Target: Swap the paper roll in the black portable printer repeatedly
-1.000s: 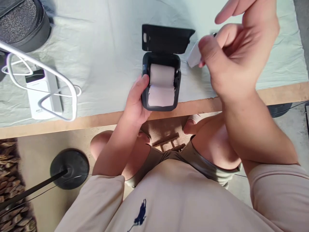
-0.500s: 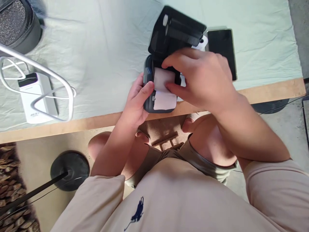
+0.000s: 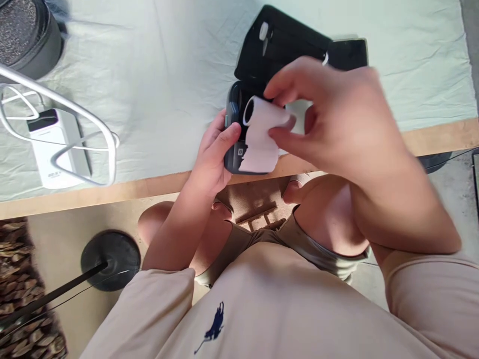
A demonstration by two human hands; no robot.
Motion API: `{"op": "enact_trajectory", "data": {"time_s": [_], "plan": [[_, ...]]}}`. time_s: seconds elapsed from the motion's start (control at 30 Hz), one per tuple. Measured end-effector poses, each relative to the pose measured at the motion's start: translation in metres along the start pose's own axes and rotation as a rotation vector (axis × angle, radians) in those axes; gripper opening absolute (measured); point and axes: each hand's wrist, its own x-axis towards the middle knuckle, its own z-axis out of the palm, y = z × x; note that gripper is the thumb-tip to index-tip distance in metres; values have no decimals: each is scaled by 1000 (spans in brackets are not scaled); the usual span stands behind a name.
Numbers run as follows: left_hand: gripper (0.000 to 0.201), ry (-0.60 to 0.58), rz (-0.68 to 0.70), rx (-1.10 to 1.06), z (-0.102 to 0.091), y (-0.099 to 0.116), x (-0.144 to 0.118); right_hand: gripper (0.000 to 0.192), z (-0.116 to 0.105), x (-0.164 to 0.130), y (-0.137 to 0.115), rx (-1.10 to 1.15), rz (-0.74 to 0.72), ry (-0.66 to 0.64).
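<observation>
A small dark portable printer (image 3: 232,154) sits at the table's front edge with its black lid (image 3: 292,42) swung up. My left hand (image 3: 215,154) is wrapped around the printer's left side, the thumb on its rim. Between the thumb and fingers of my right hand (image 3: 329,114) is a white paper roll (image 3: 267,117), tilted so its hollow left end shows. A loose strip of paper hangs from the roll over the printer's front, with a ragged left edge. The roll is partly out of the printer's compartment; its right end is partly hidden by my fingers.
A dark phone-like slab (image 3: 350,54) lies behind my right hand, partly covered. On the left are a white power bank (image 3: 62,149) with a looped white cable (image 3: 90,119) and a round black container (image 3: 32,40). Pale green cloth (image 3: 168,89) covers the wooden-edged table.
My right hand has pinched the paper roll and lifted and tilted it out of its seat in the printer. The right hand moved slightly right; the left still grips the printer.
</observation>
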Motion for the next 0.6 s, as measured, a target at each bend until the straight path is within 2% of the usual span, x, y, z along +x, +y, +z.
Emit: {"op": "enact_trajectory", "data": {"time_s": [0.1,0.17,0.23,0.3,0.43,0.5,0.6], "plan": [[25,22,22,-48,0,2,1,25,-12,0,9,47,-15,154],[24,62,30,-86,1,4,2,19,-12,8,26,288,-24,286],[26,106,32,-111,2,7,3,17,-7,18,44,514,36,306],[28,122,34,-123,3,8,4,23,-1,24,56,556,61,275],[30,95,25,-148,2,9,4,38,7,20,60,400,-4,202],[30,97,22,-136,2,9,3,37,10,15,61,305,-43,171],[32,159,42,-95,2,8,3,28,16,12,67,83,-54,138]]}}
